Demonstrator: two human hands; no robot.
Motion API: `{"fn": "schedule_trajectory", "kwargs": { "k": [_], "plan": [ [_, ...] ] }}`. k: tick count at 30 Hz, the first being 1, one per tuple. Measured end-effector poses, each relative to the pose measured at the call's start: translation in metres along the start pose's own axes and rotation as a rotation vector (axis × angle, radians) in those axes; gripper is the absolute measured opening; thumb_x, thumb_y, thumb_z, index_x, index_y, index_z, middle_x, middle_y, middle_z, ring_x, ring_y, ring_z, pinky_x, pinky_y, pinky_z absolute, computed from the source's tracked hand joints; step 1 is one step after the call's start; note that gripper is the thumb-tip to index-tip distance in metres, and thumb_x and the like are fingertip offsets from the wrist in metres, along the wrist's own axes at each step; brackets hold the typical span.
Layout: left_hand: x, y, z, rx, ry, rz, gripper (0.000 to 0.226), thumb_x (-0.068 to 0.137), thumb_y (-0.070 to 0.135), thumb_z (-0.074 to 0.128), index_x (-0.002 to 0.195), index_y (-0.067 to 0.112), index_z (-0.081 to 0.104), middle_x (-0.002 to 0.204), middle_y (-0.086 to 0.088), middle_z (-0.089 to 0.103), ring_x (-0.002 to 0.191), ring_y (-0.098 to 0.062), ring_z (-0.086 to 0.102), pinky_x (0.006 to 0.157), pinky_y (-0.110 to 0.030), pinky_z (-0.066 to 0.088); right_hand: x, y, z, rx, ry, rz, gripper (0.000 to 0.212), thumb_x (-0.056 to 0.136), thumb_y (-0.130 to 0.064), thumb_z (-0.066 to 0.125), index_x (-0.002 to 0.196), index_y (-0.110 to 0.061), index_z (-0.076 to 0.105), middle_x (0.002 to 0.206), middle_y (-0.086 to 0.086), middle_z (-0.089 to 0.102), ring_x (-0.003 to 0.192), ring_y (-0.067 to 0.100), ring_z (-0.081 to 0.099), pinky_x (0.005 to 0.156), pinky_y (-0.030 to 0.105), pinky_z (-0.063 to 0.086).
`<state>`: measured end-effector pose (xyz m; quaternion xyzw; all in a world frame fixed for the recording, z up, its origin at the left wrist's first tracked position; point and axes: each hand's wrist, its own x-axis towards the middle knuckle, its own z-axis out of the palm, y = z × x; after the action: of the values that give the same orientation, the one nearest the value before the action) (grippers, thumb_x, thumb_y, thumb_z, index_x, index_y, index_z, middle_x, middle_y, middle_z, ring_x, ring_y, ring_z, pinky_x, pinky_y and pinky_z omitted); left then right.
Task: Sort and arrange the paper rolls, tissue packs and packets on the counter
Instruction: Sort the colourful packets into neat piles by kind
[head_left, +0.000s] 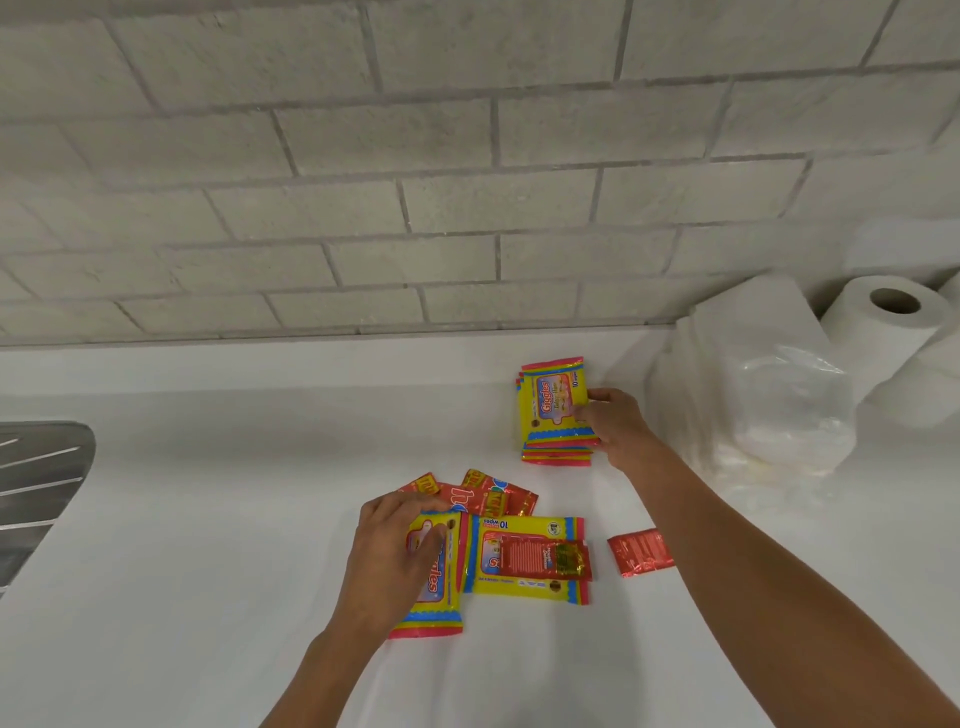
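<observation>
A stack of yellow wipes packs (550, 410) lies near the back of the white counter (208, 571); my right hand (618, 426) pinches the top pack at its right edge. My left hand (400, 545) grips another yellow wipes pack (434, 587) lying in front. Beside it lies a third yellow pack (524, 582) with a red sachet (545, 558) on top. Several red packets (488, 496) lie just behind. One more red sachet (639, 552) sits alone to the right. A paper roll (883, 332) and plastic-wrapped white rolls (753, 384) stand at the back right.
A grey brick-tile wall (415, 182) rises behind the counter. A steel sink drainboard (36, 478) sits at the left edge.
</observation>
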<state>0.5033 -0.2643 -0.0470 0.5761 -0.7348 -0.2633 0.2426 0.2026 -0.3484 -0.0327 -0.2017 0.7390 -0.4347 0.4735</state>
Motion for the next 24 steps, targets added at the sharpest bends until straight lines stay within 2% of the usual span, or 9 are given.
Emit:
{"fn": "schedule_trajectory", "kwargs": {
  "k": [2,5,7,11,12,15,18,21,24],
  "plan": [
    [-0.001,-0.003,0.001,0.009,0.008,-0.016,0.026,0.094,0.025,0.065,0.11,0.044,0.059,0.125,0.019,0.053,0.12,-0.003,0.037,0.097,-0.025,0.04,-0.001,-0.001,0.002,-0.123,0.089,-0.057,0.035,0.077,-0.015,0.078,0.109,-0.017,0.065,0.106,0.005,0.07,0.096,0.025,0.069,0.088,0.046,0.058],
    [-0.003,-0.006,0.002,0.045,0.01,-0.051,0.023,0.094,0.03,0.064,0.116,0.034,0.065,0.132,0.01,0.057,0.124,-0.009,0.042,0.097,-0.03,0.045,-0.009,-0.004,0.003,-0.267,0.162,-0.136,0.028,0.078,-0.019,0.078,0.101,-0.019,0.062,0.097,0.001,0.064,0.097,0.023,0.064,0.091,0.043,0.055],
    [-0.004,-0.008,0.003,0.082,0.004,-0.07,0.025,0.094,0.035,0.063,0.119,0.033,0.064,0.133,0.009,0.057,0.12,-0.012,0.045,0.09,-0.03,0.048,-0.01,-0.003,0.003,-0.32,0.158,-0.153,0.028,0.077,-0.021,0.079,0.099,-0.021,0.062,0.096,0.001,0.062,0.097,0.023,0.064,0.092,0.044,0.054],
    [-0.013,-0.01,0.005,0.179,-0.022,-0.14,0.035,0.093,0.046,0.059,0.127,0.037,0.057,0.135,0.012,0.051,0.106,-0.007,0.045,0.076,-0.026,0.051,-0.013,0.002,0.001,-0.39,0.151,-0.199,0.012,0.082,-0.024,0.072,0.082,-0.023,0.06,0.095,0.001,0.062,0.089,0.02,0.06,0.09,0.041,0.053],
    [-0.015,-0.01,0.005,0.198,-0.034,-0.166,0.04,0.092,0.051,0.057,0.13,0.037,0.054,0.136,0.012,0.05,0.108,-0.008,0.048,0.076,-0.028,0.053,-0.016,0.002,0.001,-0.404,0.156,-0.221,0.007,0.083,-0.026,0.069,0.087,-0.022,0.063,0.101,0.003,0.063,0.091,0.021,0.061,0.088,0.04,0.053],
    [-0.024,-0.005,0.007,0.274,-0.078,-0.231,0.059,0.087,0.065,0.055,0.138,0.037,0.043,0.139,0.01,0.043,0.113,-0.014,0.051,0.077,-0.032,0.054,-0.024,0.006,0.001,-0.435,0.148,-0.293,0.04,0.085,-0.032,0.064,0.123,-0.019,0.062,0.123,0.007,0.057,0.104,0.024,0.061,0.089,0.039,0.053],
    [-0.03,0.002,0.01,0.376,-0.1,-0.274,0.076,0.082,0.072,0.056,0.144,0.036,0.033,0.144,0.007,0.037,0.118,-0.019,0.049,0.08,-0.034,0.055,-0.043,0.011,0.001,-0.469,0.122,-0.408,0.036,0.089,-0.03,0.062,0.124,-0.021,0.062,0.116,0.005,0.054,0.108,0.024,0.059,0.094,0.042,0.051],
    [-0.032,0.008,0.014,0.388,-0.094,-0.301,0.084,0.08,0.071,0.06,0.148,0.034,0.027,0.148,0.003,0.034,0.122,-0.023,0.05,0.085,-0.036,0.055,-0.065,0.023,0.003,-0.521,0.079,-0.497,0.027,0.091,-0.024,0.061,0.117,-0.02,0.067,0.104,-0.001,0.056,0.103,0.02,0.06,0.092,0.033,0.048],
    [-0.033,0.007,0.016,0.315,-0.097,-0.361,0.09,0.078,0.064,0.07,0.149,0.033,0.025,0.145,-0.001,0.037,0.122,-0.026,0.051,0.088,-0.039,0.054,-0.087,0.037,0.003,-0.482,0.029,-0.5,0.03,0.091,-0.02,0.063,0.121,-0.019,0.067,0.112,0.004,0.06,0.102,0.018,0.062,0.089,0.025,0.045]
  ]
}}
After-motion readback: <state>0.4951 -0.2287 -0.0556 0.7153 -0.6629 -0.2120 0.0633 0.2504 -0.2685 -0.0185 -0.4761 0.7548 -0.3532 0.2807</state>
